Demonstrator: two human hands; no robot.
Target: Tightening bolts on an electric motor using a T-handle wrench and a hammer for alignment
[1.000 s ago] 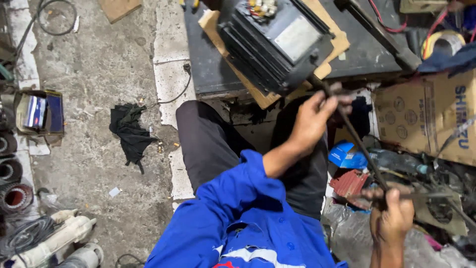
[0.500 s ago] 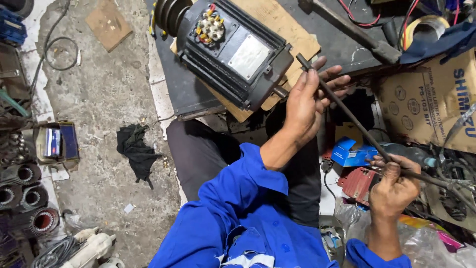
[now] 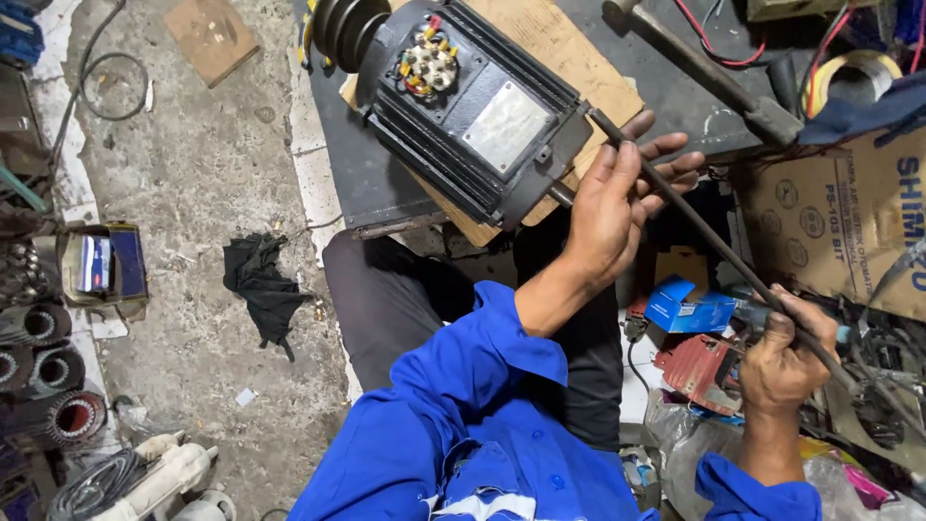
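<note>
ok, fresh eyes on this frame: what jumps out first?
The black electric motor at top centre, lying on a cardboard sheet with its terminal block exposed. Next, the long dark metal rod running diagonally from the motor's end toward the lower right, with the left hand gripping it near the motor and the right hand lower down. Blue sleeves fill the bottom.

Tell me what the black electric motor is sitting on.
The black electric motor rests on a flat piece of cardboard laid over a dark metal plate. The motor covers most of the cardboard, so anything directly beneath it cannot be seen.
</note>
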